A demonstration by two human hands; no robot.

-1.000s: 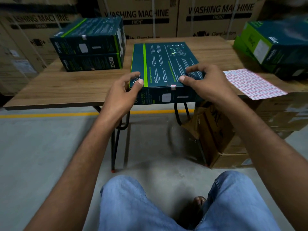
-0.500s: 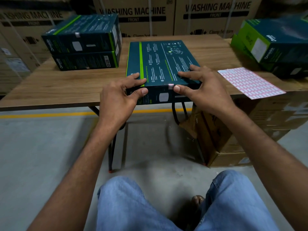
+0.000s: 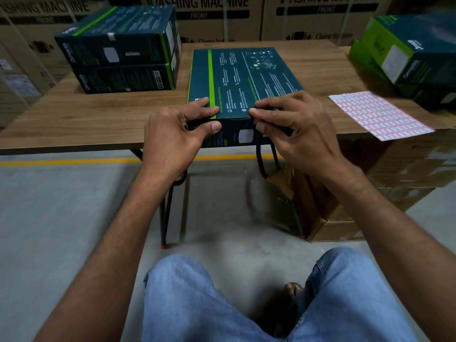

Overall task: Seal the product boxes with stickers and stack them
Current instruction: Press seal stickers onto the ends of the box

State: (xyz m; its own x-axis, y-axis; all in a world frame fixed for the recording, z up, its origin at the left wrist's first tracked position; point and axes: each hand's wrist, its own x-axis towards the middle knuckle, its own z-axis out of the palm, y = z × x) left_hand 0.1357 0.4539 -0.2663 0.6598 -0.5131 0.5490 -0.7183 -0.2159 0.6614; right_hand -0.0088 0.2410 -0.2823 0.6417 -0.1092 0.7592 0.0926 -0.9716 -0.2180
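Right hand point(image 3: 303, 134) now hides sticker | left hand point(image 3: 172, 137) at lime stripe | both grips pinch box point(image 3: 246, 77) | dark teal, flat

- One middle box point(image 3: 246, 77), teal with a green stripe, flat on the table point(image 3: 74, 114).
- Two more of the kind in the left stack point(image 3: 118, 53).
- Two more in the right stack point(image 3: 407, 53), the lower partly hidden; five such boxes in all.
- One sticker sheet point(image 3: 380, 114); labels on it too small to count.
- One seal sticker point(image 3: 111, 35) visible, on the left stack's top box.
- Two hands: left hand point(image 3: 172, 137), right hand point(image 3: 301, 129).
- One table, two hairpin legs point(image 3: 166, 215) in sight.
- Three washing-machine cartons point(image 3: 217, 11) behind.
- At least two brown cartons point(image 3: 407, 169) low at right.
- Two knees point(image 3: 197, 304) in jeans, one foot point(image 3: 292, 290).
- One yellow floor line point(image 3: 61, 162).
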